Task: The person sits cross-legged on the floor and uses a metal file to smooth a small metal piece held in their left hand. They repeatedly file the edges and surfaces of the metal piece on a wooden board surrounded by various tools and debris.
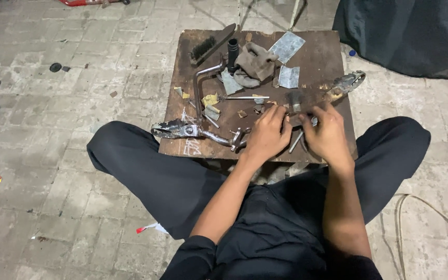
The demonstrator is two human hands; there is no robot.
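Both hands, left hand (266, 136) and right hand (327, 136), have their grip clamped together on a small metal part (297, 118) over the wooden counter (317, 62), beside a bent metal lever (199, 127).

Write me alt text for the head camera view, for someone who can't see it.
A person sitting cross-legged on a paved floor works with both hands at the near edge of a low wooden board, the left hand and right hand close together on a small metal part. On the board lie a bent metal lever, a wire brush, a rag and sandpaper scraps.
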